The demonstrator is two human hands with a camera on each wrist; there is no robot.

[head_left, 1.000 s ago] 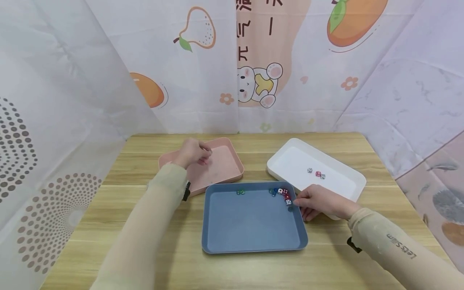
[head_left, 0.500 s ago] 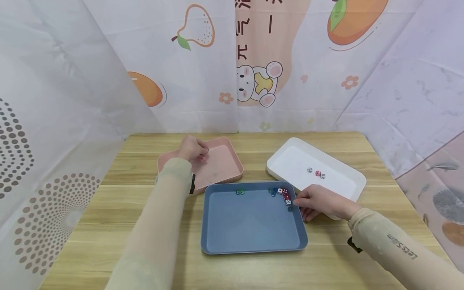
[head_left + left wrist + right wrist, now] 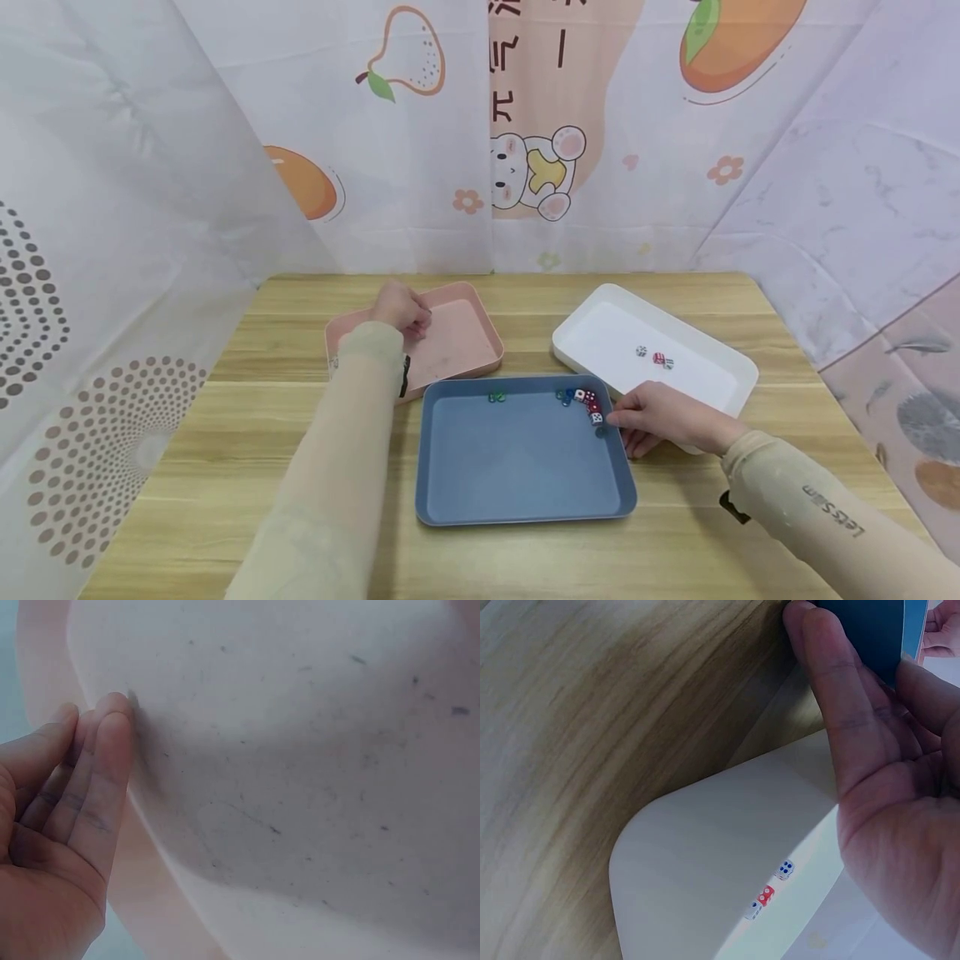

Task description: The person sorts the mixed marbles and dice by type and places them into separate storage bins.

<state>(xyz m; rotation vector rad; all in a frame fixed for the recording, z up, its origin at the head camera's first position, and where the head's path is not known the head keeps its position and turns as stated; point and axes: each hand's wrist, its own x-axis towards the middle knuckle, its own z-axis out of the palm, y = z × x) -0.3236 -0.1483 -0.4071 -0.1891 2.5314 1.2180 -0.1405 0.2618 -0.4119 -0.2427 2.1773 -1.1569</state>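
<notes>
In the head view, my left hand (image 3: 400, 310) is over the far side of a pink tray (image 3: 456, 337). Its bent fingers and thumb come close together near the tray wall in the left wrist view; whether they pinch something small, I cannot tell. My right hand (image 3: 658, 417) grips the right wall of a blue tray (image 3: 517, 475), thumb at the rim and fingers outside. Along that tray's far right corner lie several small dice, among them a blue die (image 3: 569, 394), a red die (image 3: 595, 407) and a white die (image 3: 596, 419). Two green dice (image 3: 497, 397) lie by its far wall.
A white tray (image 3: 611, 325) stands at the back right, partly behind my right hand. It holds a red die (image 3: 658, 359) and two whitish dice, one of them the left die (image 3: 641, 352). All trays stand on a wooden table (image 3: 225, 433) with printed curtains (image 3: 420, 233) around it.
My left hand has shifted slightly left, and its forearm has swung to the right. The right hand has stayed on the blue tray; the dice lie as before.
</notes>
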